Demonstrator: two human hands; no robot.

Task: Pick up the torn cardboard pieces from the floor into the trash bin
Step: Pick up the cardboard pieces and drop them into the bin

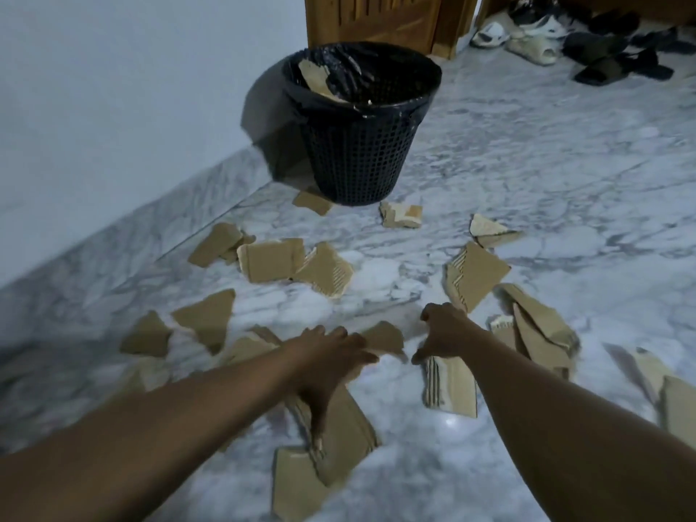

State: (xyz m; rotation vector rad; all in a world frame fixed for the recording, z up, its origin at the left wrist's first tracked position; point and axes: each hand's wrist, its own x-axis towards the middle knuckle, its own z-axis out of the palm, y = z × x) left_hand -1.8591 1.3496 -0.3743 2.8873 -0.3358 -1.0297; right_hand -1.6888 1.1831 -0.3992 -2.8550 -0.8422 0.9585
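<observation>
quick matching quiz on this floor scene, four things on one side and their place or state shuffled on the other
Column one:
1. trash bin
2. sandals
3. wooden door
4. left hand

Column two:
a. heaped at the top right of the view
b. spread open over torn cardboard pieces
c. lined with a black bag
d. behind the trash bin, at the top edge

Pairs: 1-c, 2-a, 3-d, 4-b
</observation>
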